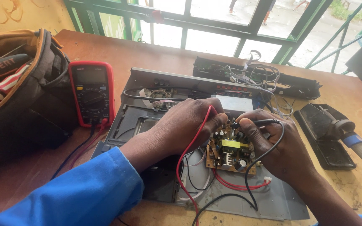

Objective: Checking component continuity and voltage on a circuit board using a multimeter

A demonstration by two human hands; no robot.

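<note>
Head cam: we pinch red probe [208,115] w/ left hand [189,125], black probe [254,122] w/ right hand [277,146]; circuit board [229,150] looks fragile, touch tips only.

Bright daylight comes through the window [214,25] at the top, where the ground outside is washed out nearly white, while soft shadows fall toward the viewer on the table [147,50], the dark tool bag [17,104] loses detail, and the edges bend slightly.
</note>
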